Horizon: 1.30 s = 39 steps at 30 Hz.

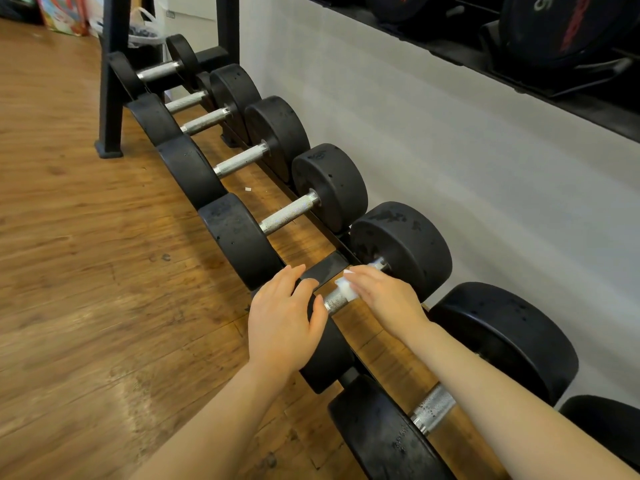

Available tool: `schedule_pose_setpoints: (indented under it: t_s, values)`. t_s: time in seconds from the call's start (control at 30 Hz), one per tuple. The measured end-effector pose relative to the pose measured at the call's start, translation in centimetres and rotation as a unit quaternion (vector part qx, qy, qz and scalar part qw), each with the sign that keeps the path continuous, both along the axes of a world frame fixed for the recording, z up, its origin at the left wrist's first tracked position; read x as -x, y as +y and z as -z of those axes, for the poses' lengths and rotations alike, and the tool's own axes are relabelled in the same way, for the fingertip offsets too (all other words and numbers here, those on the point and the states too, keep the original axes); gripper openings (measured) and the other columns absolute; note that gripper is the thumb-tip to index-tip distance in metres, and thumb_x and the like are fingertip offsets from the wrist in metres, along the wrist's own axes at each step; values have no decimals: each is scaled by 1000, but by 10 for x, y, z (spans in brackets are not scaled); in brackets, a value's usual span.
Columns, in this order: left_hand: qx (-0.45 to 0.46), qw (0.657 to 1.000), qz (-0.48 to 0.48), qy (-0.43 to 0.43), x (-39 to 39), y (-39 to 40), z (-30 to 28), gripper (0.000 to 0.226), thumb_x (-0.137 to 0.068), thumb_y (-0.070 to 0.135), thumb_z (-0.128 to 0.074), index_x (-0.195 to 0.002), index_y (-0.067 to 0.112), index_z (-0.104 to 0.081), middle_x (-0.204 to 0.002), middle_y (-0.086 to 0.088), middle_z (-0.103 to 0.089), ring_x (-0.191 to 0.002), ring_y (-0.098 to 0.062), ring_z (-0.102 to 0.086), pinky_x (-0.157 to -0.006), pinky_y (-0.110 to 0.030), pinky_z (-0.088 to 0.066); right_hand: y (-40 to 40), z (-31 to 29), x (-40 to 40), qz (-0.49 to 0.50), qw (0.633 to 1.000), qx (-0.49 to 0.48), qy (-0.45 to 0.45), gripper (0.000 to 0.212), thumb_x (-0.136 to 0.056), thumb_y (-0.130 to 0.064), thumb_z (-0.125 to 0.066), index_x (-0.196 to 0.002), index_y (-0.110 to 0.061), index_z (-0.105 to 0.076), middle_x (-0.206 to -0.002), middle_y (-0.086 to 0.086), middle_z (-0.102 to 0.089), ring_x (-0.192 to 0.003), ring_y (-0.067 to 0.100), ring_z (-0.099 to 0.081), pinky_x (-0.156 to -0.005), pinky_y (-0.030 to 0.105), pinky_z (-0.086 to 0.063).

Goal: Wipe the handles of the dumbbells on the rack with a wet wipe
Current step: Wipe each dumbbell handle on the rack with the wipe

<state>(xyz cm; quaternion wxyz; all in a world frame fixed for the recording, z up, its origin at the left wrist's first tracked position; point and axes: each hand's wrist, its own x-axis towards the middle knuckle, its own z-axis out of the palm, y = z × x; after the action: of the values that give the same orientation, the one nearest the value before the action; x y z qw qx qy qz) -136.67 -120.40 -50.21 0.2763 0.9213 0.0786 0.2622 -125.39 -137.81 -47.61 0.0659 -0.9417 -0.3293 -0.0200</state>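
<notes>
Wiping a dumbbell handle on a low floor rack, seen from the head camera. The right hand (384, 299) lies over the knurled metal handle (335, 301) of the second-nearest dumbbell, its fingers curled down around a folded white wet wipe (346, 287) that is pressed against the bar; a short bare stretch of the handle shows to the left of the wipe, and another glint of metal shows beyond the fingertips, next to the far head (401, 247). The left hand (284, 317) rests on top of the same dumbbell's near head (325, 358), fingers straight and slightly spread, holding nothing, with the thumb lying close to the bare end of the handle. The two hands are near each other but apart.

The black rack (329, 268) runs diagonally from lower right to upper left along a white wall (450, 140) and carries a row of black round-headed dumbbells, each lying crosswise with its silver handle exposed. The nearest dumbbell (433, 408) sits below the right forearm; the next one beyond the hands (290, 213) lies untouched, with further ones receding behind it toward an upright black frame post (112, 74). The rack stands on a wooden floor (86, 254). A small white scrap (248, 189) lies on the floor between the rack rails. Dark weight plates (561, 26) sit on a shelf at upper right.
</notes>
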Motion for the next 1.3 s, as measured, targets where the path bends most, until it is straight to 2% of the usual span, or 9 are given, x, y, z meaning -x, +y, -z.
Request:
schedule_pose_setpoints:
  t_s: [0.1,0.27,0.4,0.57,0.7,0.87,1.03,1.17,1.3]
  values:
    - [1,1000,-1,-2,0,0,0,46,-93,40,-36,-110,18,-73,-126,-3,-66,-122,-22,-59,-99,-38,-45,-4,2,-2,40,998,-43,-34,38,-101,-20,-47,-139,-18,-51,-143,-1,-50,-124,16,-54,-99,33,-49]
    - [2,1000,0,2,-1,0,0,46,-93,39,-36,-110,18,-73,-126,-3,-66,-122,-22,-59,-98,-39,-46,2,11,8,-16,999,-28,-13,40,-100,-17,-50,-141,-20,-49,-145,-2,-48,-126,16,-52,-100,36,-48]
    - [3,1000,5,1,0,0,0,47,-93,39,-36,-111,17,-72,-126,-3,-66,-122,-22,-59,-99,-39,-46,-2,11,2,48,993,-94,-49,35,-101,-20,-49,-135,-15,-56,-139,3,-53,-119,19,-57,-94,35,-52]
    - [3,1000,4,3,0,0,-1,46,-93,39,-36,-110,16,-72,-126,-4,-66,-122,-24,-59,-98,-41,-47,0,24,9,2,993,-102,-55,35,-100,-24,-51,-134,-17,-57,-139,0,-55,-122,16,-56,-96,34,-51]
    - [0,1000,6,2,0,0,-1,45,-93,38,-37,-110,16,-73,-125,-4,-66,-122,-24,-58,-98,-39,-47,-4,23,-2,73,982,-155,-79,34,-101,-26,-48,-132,-17,-59,-137,0,-56,-120,17,-56,-93,35,-52]
    - [4,1000,5,-5,0,0,0,44,-93,38,-37,-111,16,-72,-126,-4,-65,-123,-23,-58,-99,-40,-47,-6,37,6,3,986,-131,-107,37,-97,-24,-51,-132,-16,-59,-138,2,-56,-115,20,-62,-84,36,-58]
    - [-1,1000,0,5,-1,-1,1,45,-93,39,-37,-112,18,-72,-127,-2,-65,-124,-22,-57,-100,-38,-44,-9,40,5,48,978,-144,-142,44,-89,-11,-67,-132,-13,-58,-138,6,-56,-110,24,-63,-79,38,-59]
    - [2,1000,0,7,1,-1,-1,47,-93,39,-35,-115,18,-71,-129,-3,-64,-126,-22,-56,-101,-40,-44,-1,48,20,-34,980,-114,-156,55,-81,-6,-75,-133,-12,-58,-136,7,-58,-104,23,-66,-74,34,-59]
    - [1,1000,-1,8,0,-1,-1,47,-93,39,-35,-114,18,-71,-128,-3,-65,-125,-23,-56,-101,-40,-45,-6,46,8,38,978,-123,-166,57,-80,-9,-76,-133,-13,-57,-138,6,-56,-101,23,-66,-66,36,-61]
